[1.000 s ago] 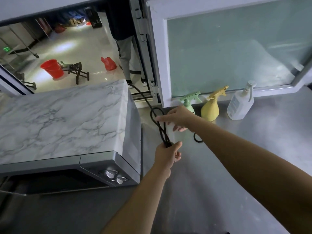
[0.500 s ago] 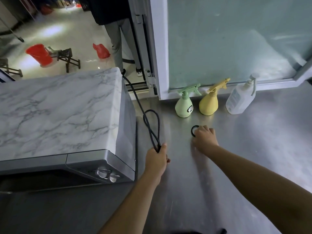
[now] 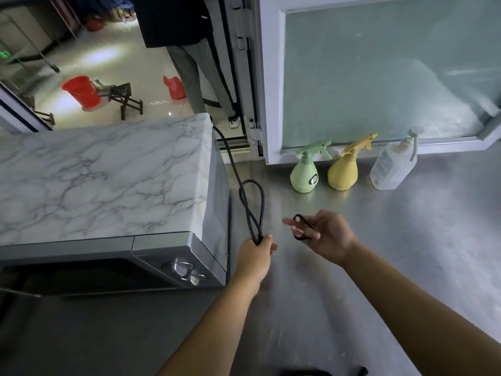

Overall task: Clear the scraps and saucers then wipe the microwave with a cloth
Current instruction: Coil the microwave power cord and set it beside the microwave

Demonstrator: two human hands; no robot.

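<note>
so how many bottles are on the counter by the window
3, in a row along the window frame: green spray bottle on the left, yellow spray bottle in the middle, clear pump bottle on the right. None look hidden.

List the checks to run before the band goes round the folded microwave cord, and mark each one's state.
1. Left hand grips the folded black cord: ok.
2. Right hand holds the small black band on its fingers: ok.
3. Band around the cord: not ok, they are apart.
4. Cord unplugged at the far end: cannot tell.
5. Spray bottles stand apart from both hands: ok.
</note>
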